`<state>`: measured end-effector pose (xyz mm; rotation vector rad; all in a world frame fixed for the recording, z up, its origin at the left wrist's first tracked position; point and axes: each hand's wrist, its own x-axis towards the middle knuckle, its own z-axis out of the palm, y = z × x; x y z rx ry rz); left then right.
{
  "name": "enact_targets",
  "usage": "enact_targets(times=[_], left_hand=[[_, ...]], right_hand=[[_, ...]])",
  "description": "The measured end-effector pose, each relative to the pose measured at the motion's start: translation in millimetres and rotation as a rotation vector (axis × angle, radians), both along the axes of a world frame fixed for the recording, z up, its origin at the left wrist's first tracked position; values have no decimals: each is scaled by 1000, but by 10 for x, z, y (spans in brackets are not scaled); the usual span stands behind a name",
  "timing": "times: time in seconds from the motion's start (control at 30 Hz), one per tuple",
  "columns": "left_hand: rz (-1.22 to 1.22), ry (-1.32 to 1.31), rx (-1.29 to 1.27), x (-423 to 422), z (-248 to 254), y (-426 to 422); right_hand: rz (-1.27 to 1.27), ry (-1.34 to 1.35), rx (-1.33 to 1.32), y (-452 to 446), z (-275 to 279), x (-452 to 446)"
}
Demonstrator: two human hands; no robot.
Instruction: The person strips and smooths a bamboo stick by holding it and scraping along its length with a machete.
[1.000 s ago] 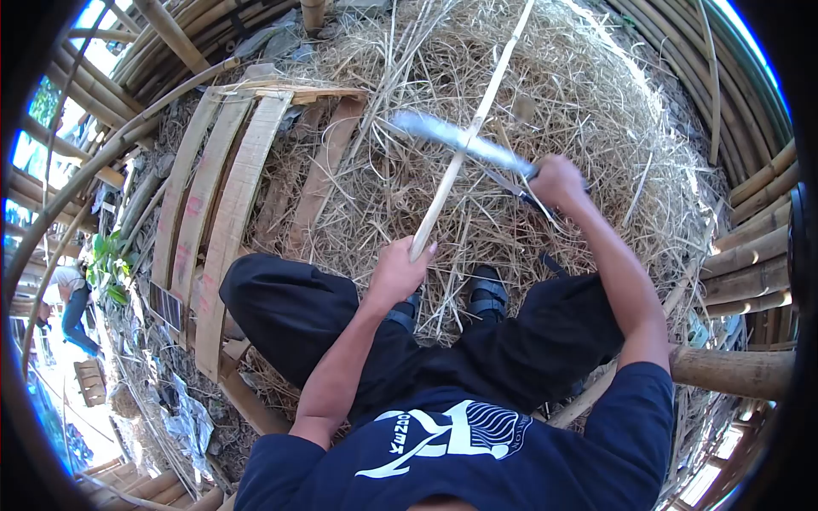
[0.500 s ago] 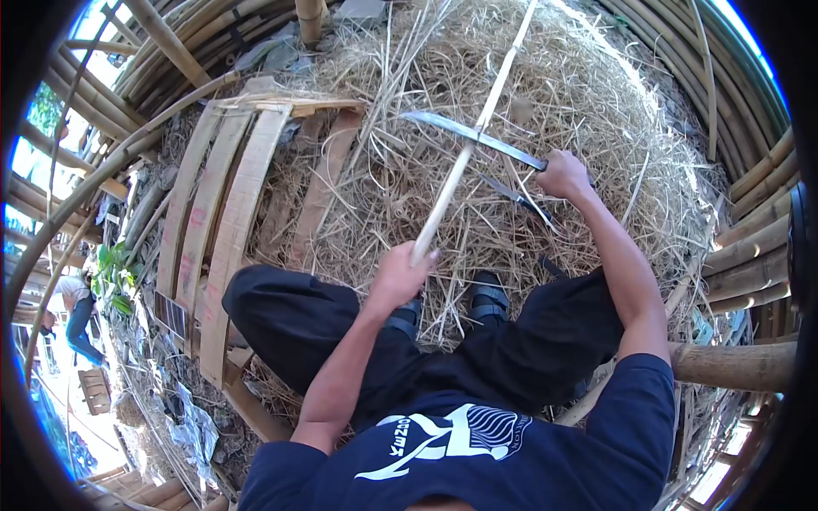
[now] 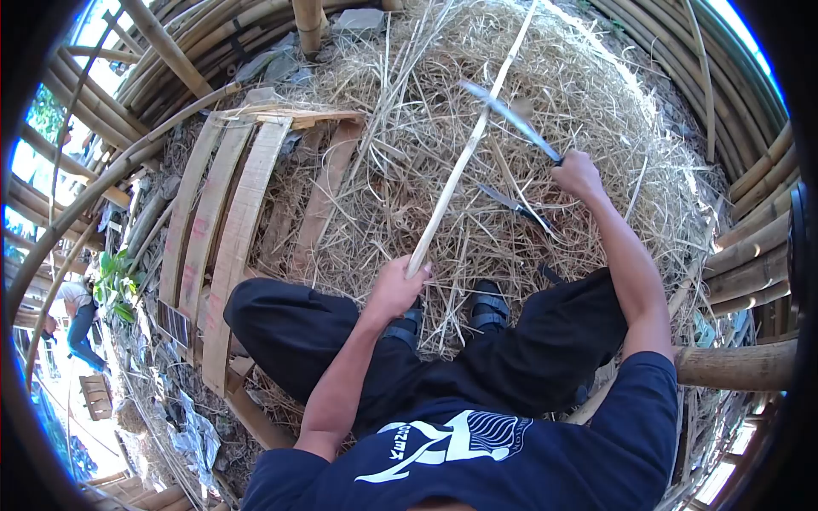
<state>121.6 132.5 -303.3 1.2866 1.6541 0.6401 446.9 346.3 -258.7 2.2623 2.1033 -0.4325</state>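
Note:
My left hand (image 3: 398, 289) is closed round the lower end of a long, pale bamboo strip (image 3: 454, 181), which slants up and away to the right. In my right hand (image 3: 577, 175) is the handle of a machete (image 3: 520, 122). Its long blade points up and left, crossing the upper part of the strip; I cannot tell whether they touch. A smaller knife (image 3: 503, 198) with a dark handle lies on the shavings below the machete, between my two hands.
Dry shavings (image 3: 409, 136) cover the ground before my feet. A slatted wooden pallet (image 3: 243, 213) lies to the left. Bamboo poles (image 3: 750, 247) line the right side, and one thick pole (image 3: 733, 366) juts in near my right elbow. Another person (image 3: 78, 315) is at the far left.
The machete has moved up and right, farther along the strip, and its blade is steeper. My left hand with the strip's end has shifted slightly down and left.

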Motion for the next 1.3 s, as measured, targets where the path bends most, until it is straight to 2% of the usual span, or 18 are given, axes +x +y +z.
enact_targets(times=[0.07,0.17,0.2,0.23,0.27,0.3,0.37,0.4,0.63,0.73,0.83,0.9,1.0,1.1,1.13,1.3], left_hand=[[-8,-57,-34,-12,1,28],[-9,54,-29,36,44,48],[3,-61,-111,50,118,64],[14,-176,-192,59,158,83],[34,-331,-220,53,126,104],[34,-329,-227,48,123,126],[76,-615,-223,45,122,164],[75,-617,-221,42,121,181],[45,-426,-266,81,74,105],[8,-91,-68,103,26,80],[42,22,23,117,23,65],[112,35,3,120,-133,128],[148,124,69,153,-77,151],[166,98,73,162,-191,157],[214,20,213,199,-112,121],[165,61,124,182,-91,166]], right_hand=[[-101,128,149,38,-127,166],[-11,101,147,-168,5,9],[99,60,126,-186,-23,-17],[104,63,113,-256,26,-108],[138,89,-14,-366,141,-269],[171,113,-139,-472,204,-413],[328,103,-119,-674,198,-607],[395,130,-87,-704,25,-606],[448,88,-104,-955,39,-718],[405,94,-114,-1043,24,-701],[359,113,-162,-1187,133,-822],[397,99,-222,-1281,176,-907],[474,43,-218,-1336,29,-958],[506,24,-198,-1280,-46,-939],[489,19,-194,-1219,-41,-925],[448,-8,-127,-1072,-49,-856]])
